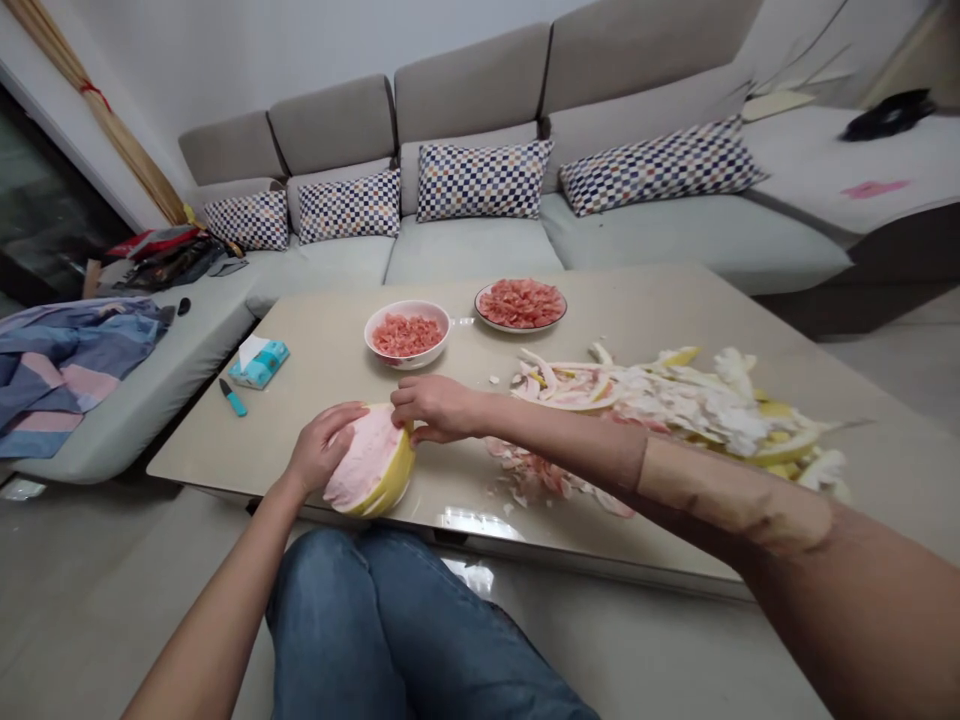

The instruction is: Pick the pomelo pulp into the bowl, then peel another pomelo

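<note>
A partly peeled pomelo (367, 462) rests at the table's near edge, its pinkish pith bare on the left and yellow rind still on the lower right. My left hand (321, 446) grips it from the upper left, fingers over the top. On the other side, the fingers of my right hand (431, 408) are closed on the rind's upper edge; the exact fingertip contact is partly hidden. Behind the fruit stand a white bowl (406, 362) of pink pomelo pulp pieces and a dark-rimmed plate (520, 326) heaped with more pulp.
Peels and white pith (682, 400) lie piled under and beyond my right forearm. A teal-handled knife (235, 401) and a tissue pack (260, 367) are on the table's left. A grey sofa (472, 245) with checkered cushions (484, 180) runs behind the table (315, 345).
</note>
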`<state>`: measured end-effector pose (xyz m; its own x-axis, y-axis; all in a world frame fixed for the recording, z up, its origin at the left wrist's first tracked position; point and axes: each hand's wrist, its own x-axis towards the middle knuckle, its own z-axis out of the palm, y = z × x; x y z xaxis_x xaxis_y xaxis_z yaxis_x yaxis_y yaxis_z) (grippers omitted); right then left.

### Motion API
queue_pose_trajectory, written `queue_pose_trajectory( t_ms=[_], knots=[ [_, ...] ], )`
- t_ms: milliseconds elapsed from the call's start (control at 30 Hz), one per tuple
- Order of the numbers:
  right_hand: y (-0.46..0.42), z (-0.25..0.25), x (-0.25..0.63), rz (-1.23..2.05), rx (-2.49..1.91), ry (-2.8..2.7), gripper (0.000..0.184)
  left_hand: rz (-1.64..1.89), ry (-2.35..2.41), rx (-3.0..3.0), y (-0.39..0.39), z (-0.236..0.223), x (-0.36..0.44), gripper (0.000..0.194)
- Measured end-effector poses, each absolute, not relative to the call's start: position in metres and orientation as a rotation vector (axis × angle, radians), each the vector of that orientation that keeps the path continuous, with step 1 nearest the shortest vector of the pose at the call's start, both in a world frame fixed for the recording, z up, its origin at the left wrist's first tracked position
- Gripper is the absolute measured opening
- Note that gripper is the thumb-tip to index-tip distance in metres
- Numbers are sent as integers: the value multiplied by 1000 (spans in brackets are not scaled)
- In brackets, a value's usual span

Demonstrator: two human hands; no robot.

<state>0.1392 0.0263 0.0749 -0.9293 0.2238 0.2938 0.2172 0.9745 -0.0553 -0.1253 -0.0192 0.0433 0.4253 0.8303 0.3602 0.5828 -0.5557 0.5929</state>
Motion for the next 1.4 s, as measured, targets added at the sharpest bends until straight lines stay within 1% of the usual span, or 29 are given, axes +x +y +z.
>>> queue_pose_trajectory(
  t_ms=[167, 267, 333, 400, 467, 533, 567, 600, 700, 733, 767, 900, 967, 1133, 1300, 1400],
  knots=[
    [28, 71, 141, -30, -268, -2820, 23, 867, 1191, 2356, -23, 48, -119, 36],
    [20, 53, 146, -71, -222, -2823, 19, 842, 1190, 2355, -23, 47, -121, 35],
    [8, 35, 149, -73, -223, -2836, 24, 895, 1230, 2285, -24, 43, -129, 37],
    [-5, 17, 148, -30, -227, -2830, 32, 1005, 1311, 2164, -24, 37, -139, 39],
    [-14, 7, 144, 47, -358, -2713, 30, 1053, 1352, 2102, -26, 33, -146, 40],
    [-17, 7, 141, 173, -524, -2535, 28, 1069, 1338, 2099, -28, 32, -148, 39],
    [-16, 11, 140, 247, -591, -2450, 30, 1071, 1321, 2108, -30, 32, -147, 38],
    [-16, 16, 141, 326, -643, -2380, 35, 1071, 1302, 2118, -31, 33, -146, 37],
    [-14, 36, 145, 554, -681, -2324, 65, 1074, 1268, 2153, -32, 35, -139, 36],
    [-14, 41, 145, 613, -671, -2340, 69, 1074, 1264, 2165, -32, 35, -138, 35],
    [-13, 45, 146, 656, -661, -2360, 68, 1074, 1260, 2178, -32, 36, -137, 35],
    [-11, 53, 140, 671, -673, -2386, 47, 1053, 1248, 2242, -34, 37, -135, 35],
    [-9, 53, 137, 662, -661, -2388, 45, 1032, 1259, 2272, -36, 37, -133, 35],
    [-10, 50, 133, 585, -665, -2365, 48, 1037, 1282, 2299, -38, 39, -128, 34],
    [-13, 47, 131, 518, -645, -2367, 40, 1051, 1246, 2328, -39, 38, -126, 34],
    [-19, 46, 128, 582, -608, -2342, 25, 1094, 1253, 2315, -39, 36, -127, 33]
  ],
)
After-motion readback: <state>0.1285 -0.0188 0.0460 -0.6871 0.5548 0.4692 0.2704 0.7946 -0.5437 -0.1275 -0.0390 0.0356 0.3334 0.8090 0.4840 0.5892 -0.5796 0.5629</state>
